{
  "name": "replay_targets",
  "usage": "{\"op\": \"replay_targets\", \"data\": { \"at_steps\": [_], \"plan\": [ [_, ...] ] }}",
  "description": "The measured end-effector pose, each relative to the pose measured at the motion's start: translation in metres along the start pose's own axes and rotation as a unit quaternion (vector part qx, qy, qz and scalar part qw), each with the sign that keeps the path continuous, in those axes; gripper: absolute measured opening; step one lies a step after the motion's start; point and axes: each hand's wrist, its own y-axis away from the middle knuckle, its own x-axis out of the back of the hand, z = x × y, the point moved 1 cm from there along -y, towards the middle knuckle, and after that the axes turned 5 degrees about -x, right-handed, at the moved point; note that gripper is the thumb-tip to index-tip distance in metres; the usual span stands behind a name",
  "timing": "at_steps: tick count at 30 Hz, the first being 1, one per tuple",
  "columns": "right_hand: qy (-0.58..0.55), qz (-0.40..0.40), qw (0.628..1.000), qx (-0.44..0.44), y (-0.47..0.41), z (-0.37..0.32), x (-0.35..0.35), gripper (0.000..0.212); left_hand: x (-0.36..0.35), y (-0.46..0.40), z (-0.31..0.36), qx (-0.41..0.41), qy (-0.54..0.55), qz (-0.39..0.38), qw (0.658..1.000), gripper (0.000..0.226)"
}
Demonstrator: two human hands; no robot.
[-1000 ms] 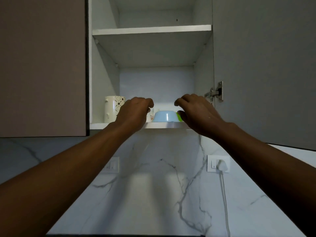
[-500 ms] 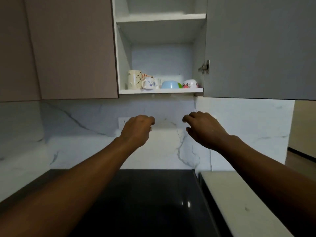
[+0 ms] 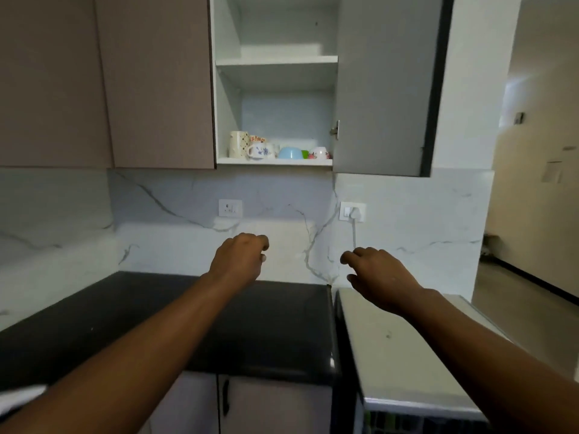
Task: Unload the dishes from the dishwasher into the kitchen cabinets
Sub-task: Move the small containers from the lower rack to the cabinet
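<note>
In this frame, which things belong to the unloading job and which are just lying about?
Job: open cabinet; tall mug; floral cup; blue bowl; flowered bowl; empty left hand and right hand.
Bystanders: wall socket; plugged charger; black countertop.

Open cabinet: bottom shelf crowded in front, shelf above bare

Cabinet door stands swung out to the right, leaving the opening unobstructed from the front; bottom shelf carries a patterned mug, floral cup, blue bowl and floral bowl in a row along its front edge, close together; upper shelf bare; black countertop below bare; both hands hold nothing, above it.
</note>
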Motion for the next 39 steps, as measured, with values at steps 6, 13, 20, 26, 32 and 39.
{"op": "replay_targets", "data": {
  "at_steps": [6, 13, 20, 26, 32, 39],
  "plan": [
    [-0.077, -0.095, 0.992, 0.034, 0.148, 0.024, -0.022, 0.037, -0.042, 0.118, 0.124, 0.031, 0.016, -0.131, 0.991, 0.024],
    [-0.105, -0.162, 0.981, 0.027, 0.298, 0.046, -0.048, 0.034, -0.082, 0.245, 0.225, -0.002, 0.052, -0.193, 0.980, 0.028],
    [-0.165, -0.208, 0.963, -0.035, 0.449, 0.047, -0.083, 0.039, -0.115, 0.347, 0.289, 0.040, 0.092, -0.235, 0.967, 0.027],
    [-0.161, -0.293, 0.940, -0.073, 0.559, 0.055, -0.109, 0.035, -0.152, 0.439, 0.346, 0.078, 0.120, -0.291, 0.946, 0.028],
    [-0.146, -0.297, 0.932, -0.149, 0.608, 0.114, -0.171, 0.054, -0.223, 0.451, 0.400, 0.072, 0.144, -0.302, 0.940, 0.025],
    [-0.135, -0.301, 0.929, -0.167, 0.602, 0.193, -0.295, 0.074, -0.365, 0.420, 0.458, 0.063, 0.154, -0.298, 0.940, 0.050]
  ]
}}
